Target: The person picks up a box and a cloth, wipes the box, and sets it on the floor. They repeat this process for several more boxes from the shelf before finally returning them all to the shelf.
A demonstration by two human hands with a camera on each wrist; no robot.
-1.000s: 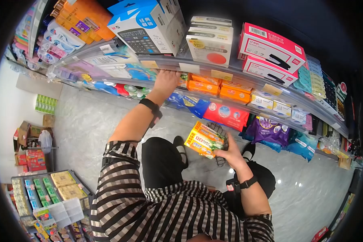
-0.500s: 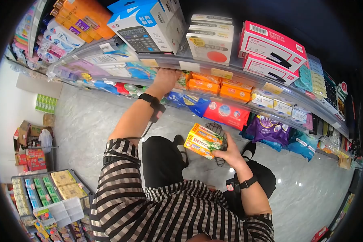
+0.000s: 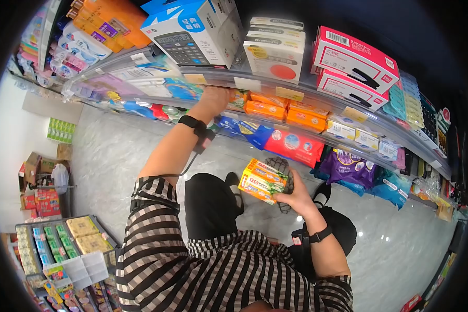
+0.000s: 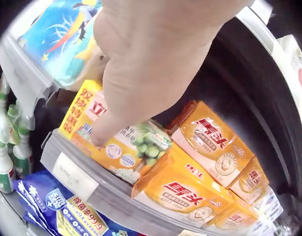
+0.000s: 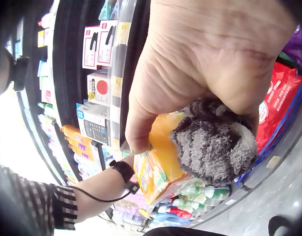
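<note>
My left hand (image 3: pixel 213 103) reaches onto the middle shelf. In the left wrist view, a digit of that hand (image 4: pixel 146 64) lies against the front of a yellow soap pack (image 4: pixel 116 150) at the shelf edge; the other fingers are mostly hidden. Orange soap packs (image 4: pixel 183 189) stand beside it. Lower down, my right hand (image 3: pixel 300 199) holds a yellow-orange soap pack (image 3: pixel 260 182) together with a dark grey fuzzy item (image 3: pixel 282 171). Up close in the right wrist view, the fuzzy item (image 5: pixel 212 142) sits against the pack (image 5: pixel 158 169), with the right hand (image 5: pixel 205 54) around both.
Calculator (image 3: pixel 192 39), white (image 3: pixel 274 54) and pink stapler boxes (image 3: pixel 353 60) stand on the upper shelf. Below hang or lie red (image 3: pixel 294 147) and purple packs (image 3: pixel 348 167). Grey floor (image 3: pixel 130 156) and a low display rack (image 3: pixel 62 249) are at the left.
The pack in my right hand has tilted slightly since the first frame. My left hand stays at the same shelf spot, its wrist slightly turned. The head view has shifted a little.
</note>
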